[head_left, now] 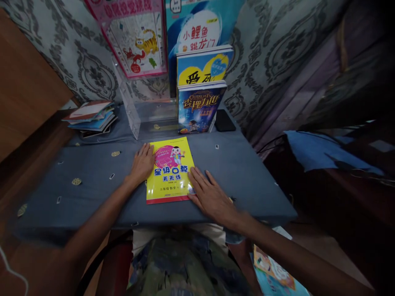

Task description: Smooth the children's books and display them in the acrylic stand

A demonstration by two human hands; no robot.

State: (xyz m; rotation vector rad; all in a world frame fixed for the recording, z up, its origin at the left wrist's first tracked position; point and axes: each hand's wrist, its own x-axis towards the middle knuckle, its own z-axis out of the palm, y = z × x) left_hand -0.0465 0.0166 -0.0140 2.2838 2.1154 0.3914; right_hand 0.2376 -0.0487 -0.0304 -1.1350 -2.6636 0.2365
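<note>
L hand (143, 163): flat, fingers extended, touching far part of L edge of book (168, 188)
Book: on table (243, 174), btwn hands — long axis fore-aft
R hand (212, 200): unclenched, fingers over R edge — equally close; thumb prob. touching, dim view

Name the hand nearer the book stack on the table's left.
Left. The left hand, at the left edge of the yellow book, is right of the stack; the right hand, at the book's right edge, is farther right.
</note>
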